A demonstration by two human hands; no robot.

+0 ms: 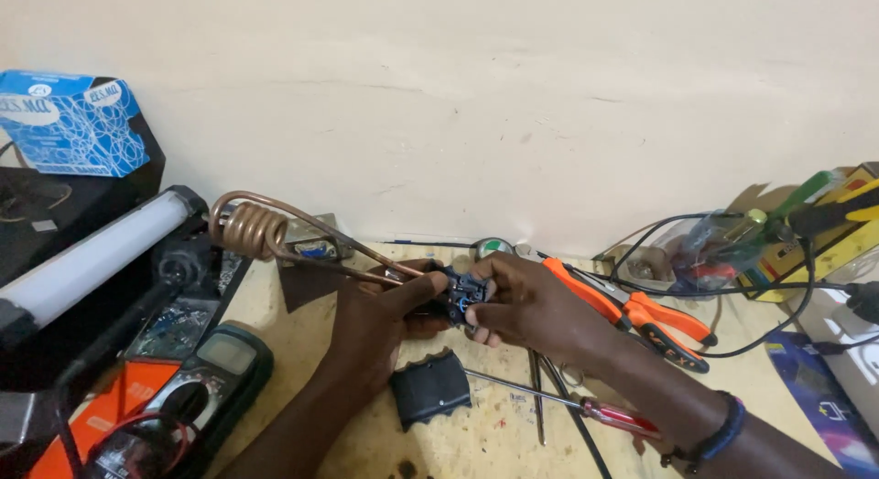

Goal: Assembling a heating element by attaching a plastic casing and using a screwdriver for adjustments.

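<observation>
Both hands meet at the middle of the bench on the base of an immersion heater. My left hand (385, 310) grips the black base (458, 291) from the left, where the copper tube runs into it. My right hand (531, 300) pinches the same base from the right, fingertips on its blue inner part. The heater's copper coil (247, 224) sticks out to the upper left. A black ridged cover piece (430, 392) lies loose on the wood just below my hands.
Orange-handled pliers (641, 312) lie right of my hands, and a red-handled screwdriver (586, 408) below. A multimeter (197, 387) and a tube lamp (92, 255) sit at left, a blue box (69, 122) above. Cables, screwdrivers and a yellow box (824, 236) crowd the right.
</observation>
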